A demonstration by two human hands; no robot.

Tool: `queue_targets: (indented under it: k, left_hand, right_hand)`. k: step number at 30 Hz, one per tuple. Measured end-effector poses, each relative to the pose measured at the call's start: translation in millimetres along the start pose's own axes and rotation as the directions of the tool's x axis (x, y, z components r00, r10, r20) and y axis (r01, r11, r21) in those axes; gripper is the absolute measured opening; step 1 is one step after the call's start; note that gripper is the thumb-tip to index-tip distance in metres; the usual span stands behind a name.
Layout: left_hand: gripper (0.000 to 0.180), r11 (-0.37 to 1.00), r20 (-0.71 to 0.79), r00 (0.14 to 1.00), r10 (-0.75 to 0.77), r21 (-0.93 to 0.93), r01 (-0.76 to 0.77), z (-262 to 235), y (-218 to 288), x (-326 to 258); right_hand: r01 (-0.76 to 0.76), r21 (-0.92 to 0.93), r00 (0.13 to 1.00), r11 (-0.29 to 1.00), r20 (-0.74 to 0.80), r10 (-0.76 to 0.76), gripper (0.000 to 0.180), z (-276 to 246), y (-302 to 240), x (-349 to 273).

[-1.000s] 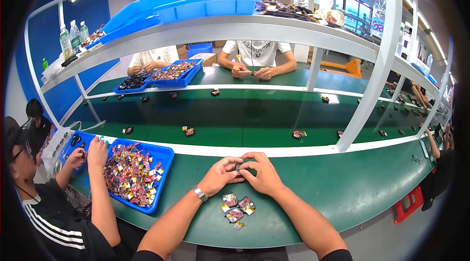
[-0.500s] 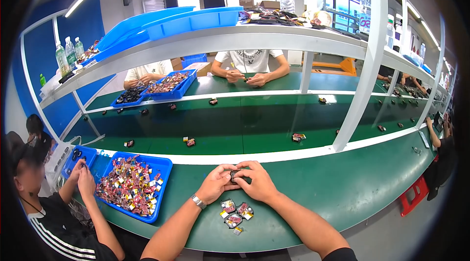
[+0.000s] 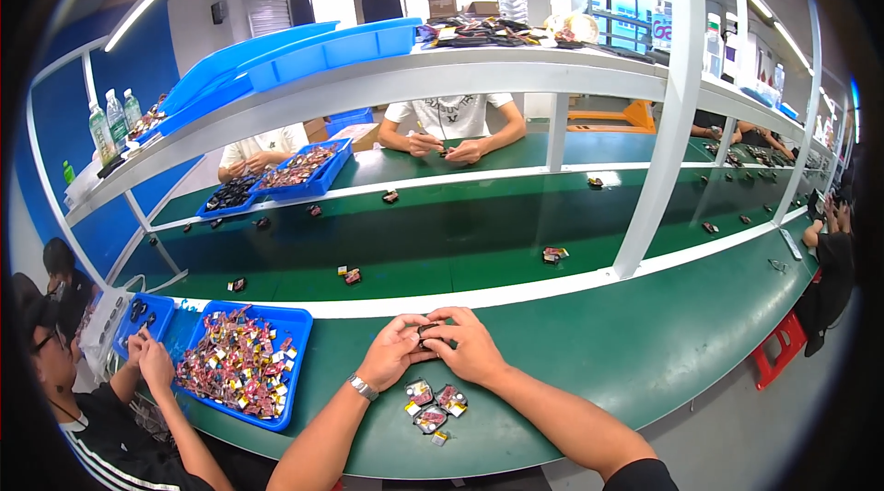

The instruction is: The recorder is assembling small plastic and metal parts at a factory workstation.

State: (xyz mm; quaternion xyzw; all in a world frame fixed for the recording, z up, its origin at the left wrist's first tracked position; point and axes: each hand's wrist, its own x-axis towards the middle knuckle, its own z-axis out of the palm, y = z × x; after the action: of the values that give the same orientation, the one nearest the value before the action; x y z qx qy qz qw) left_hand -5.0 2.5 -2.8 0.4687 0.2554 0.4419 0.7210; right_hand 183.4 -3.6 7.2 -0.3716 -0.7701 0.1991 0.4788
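Left hand [image 3: 392, 349] and right hand [image 3: 468, 347] pinched one small dark part [image 3: 426, 333], seemingly steadying it; circuit pieces [image 3: 430, 418] sat clustered within reach!

The green worktable [image 3: 645, 334] looked smooth and semi-glossy; the blue tray [image 3: 302, 353] on its left, smooth plastic; the wristband [image 3: 363, 387] above it, shiny metal

- Holding a small black part [image 3: 426, 333] between left hand [image 3: 391, 353] and right hand [image 3: 468, 351] over a green worktable [image 3: 562, 353].
- Near three clustered casings [image 3: 429, 418] and a yellow-and-white piece [image 3: 440, 438].
- Flanked on the left by a blue tray [image 3: 296, 369] heaped with parts.
- Facing a person in white [image 3: 459, 122] across a green strip [image 3: 479, 256].
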Motion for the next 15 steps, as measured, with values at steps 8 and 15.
queue_targets:
  k: [8, 15]
  left_hand:
    - [0.024, 0.999, -0.022, 0.999, 0.031, 0.026, -0.03, 2.0, -1.7, 0.6]
    - [0.022, 0.997, -0.023, 0.997, 0.069, -0.02, -0.069, 1.5, -2.5, -0.9]
  right_hand:
    - [-0.019, 0.017, 1.0, 1.0, -0.004, 0.019, 0.017, 1.5, 0.4, -0.1]
    - [0.063, 0.033, 0.998, 0.997, -0.029, -0.062, 0.018, -4.6, -12.6, 3.0]
